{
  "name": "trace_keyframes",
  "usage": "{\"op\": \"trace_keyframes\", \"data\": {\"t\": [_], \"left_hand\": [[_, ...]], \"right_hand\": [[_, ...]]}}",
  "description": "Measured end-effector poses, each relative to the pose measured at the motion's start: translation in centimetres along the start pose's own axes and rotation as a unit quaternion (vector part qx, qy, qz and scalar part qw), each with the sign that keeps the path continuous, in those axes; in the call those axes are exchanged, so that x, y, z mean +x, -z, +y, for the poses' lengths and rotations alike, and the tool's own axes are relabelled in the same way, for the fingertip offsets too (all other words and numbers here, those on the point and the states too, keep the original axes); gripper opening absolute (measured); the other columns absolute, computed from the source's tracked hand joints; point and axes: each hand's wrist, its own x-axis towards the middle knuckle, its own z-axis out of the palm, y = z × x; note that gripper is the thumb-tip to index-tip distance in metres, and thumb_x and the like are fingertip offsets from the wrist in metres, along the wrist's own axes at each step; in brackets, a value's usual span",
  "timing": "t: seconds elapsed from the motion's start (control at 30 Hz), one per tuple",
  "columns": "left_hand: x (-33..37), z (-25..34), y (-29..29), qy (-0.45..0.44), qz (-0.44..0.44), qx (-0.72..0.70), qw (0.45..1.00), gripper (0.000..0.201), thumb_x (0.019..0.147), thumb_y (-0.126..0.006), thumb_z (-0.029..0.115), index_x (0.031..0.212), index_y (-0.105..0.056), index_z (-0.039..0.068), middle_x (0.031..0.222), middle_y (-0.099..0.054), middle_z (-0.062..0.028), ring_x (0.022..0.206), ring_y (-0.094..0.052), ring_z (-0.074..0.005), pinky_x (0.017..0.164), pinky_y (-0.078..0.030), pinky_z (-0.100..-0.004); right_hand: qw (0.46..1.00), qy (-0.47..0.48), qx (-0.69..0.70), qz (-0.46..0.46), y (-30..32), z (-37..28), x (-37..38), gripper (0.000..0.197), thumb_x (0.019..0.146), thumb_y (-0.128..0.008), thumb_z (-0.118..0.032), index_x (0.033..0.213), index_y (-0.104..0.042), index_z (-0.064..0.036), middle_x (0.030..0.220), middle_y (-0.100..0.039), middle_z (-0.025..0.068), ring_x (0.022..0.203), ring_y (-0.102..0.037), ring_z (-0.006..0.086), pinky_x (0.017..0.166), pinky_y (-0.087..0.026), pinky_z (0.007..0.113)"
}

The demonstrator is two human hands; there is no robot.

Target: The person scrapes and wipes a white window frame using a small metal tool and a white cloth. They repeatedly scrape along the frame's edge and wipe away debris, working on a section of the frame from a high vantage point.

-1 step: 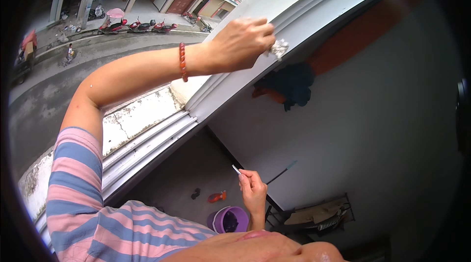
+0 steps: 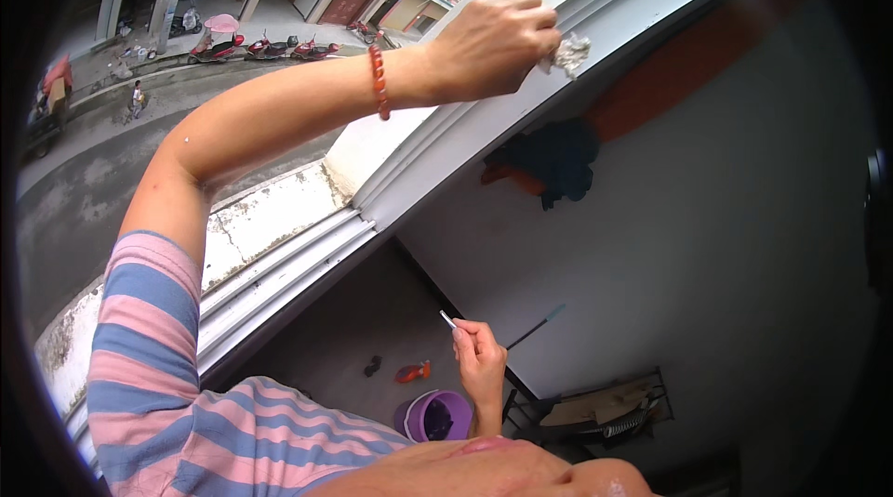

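My left hand (image 2: 498,46) is raised to the white window frame (image 2: 605,15), with a bead bracelet on its wrist. Its fingers are closed round a crumpled greyish-white rag (image 2: 571,55), which bunches out past the knuckles against the frame. Whether it is cloth or paper is hard to make out. Lower down, my right hand (image 2: 480,362) pinches a short, thin, pale stick-like piece (image 2: 448,319) between thumb and fingers, tip pointing up and left. This hand is held in the air, apart from the frame, above the floor.
The window track (image 2: 288,278) and a stained outer ledge (image 2: 270,223) run along the left. Below are a purple bucket (image 2: 456,409), an orange bottle-like thing (image 2: 412,372), a pole (image 2: 535,330) and a dark rack (image 2: 605,409). Outside lies a street with parked scooters (image 2: 270,47).
My left hand has moved up and to the right along the window frame with the rag. The right hand has stayed almost still.
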Motion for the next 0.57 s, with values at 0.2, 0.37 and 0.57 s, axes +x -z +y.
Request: {"op": "trace_keyframes", "data": {"t": [0.2,0.37,0.57], "left_hand": [[9.7,-2.9,-4.3,0.032,0.008,-0.067,0.997,0.019,0.068,-0.053,-0.003,0.081,-0.064,0.006,0.083,-0.060,-0.0124,0.088,-0.057,-0.0284,0.071,-0.049,-0.0386],[4.1,-0.6,-6.5,-0.096,-0.014,0.133,0.986,0.007,0.075,-0.062,0.009,0.080,-0.066,0.008,0.086,-0.059,-0.0050,0.088,-0.056,-0.0177,0.069,-0.049,-0.0269],[-6.9,2.8,-3.1,-0.147,-0.076,0.164,0.972,0.013,0.076,-0.062,0.015,0.064,-0.063,0.008,0.077,-0.054,0.0035,0.082,-0.051,-0.0095,0.061,-0.045,-0.0179]], "right_hand": [[0.999,0.018,0.025,-0.034,-1.5,-0.1,1.6,0.012,0.087,-0.057,-0.006,0.095,-0.061,0.0022,0.060,-0.055,0.0001,0.054,-0.049,0.0045,0.049,-0.039,0.020],[0.999,0.004,0.037,-0.035,-2.0,1.1,2.0,0.011,0.086,-0.058,-0.007,0.096,-0.062,-0.0019,0.058,-0.055,0.0010,0.049,-0.051,0.0058,0.044,-0.040,0.021],[0.996,-0.002,0.062,-0.058,-2.5,0.7,2.2,0.011,0.088,-0.056,-0.007,0.096,-0.061,-0.0010,0.058,-0.055,0.0000,0.047,-0.050,0.0053,0.043,-0.041,0.021]]}}
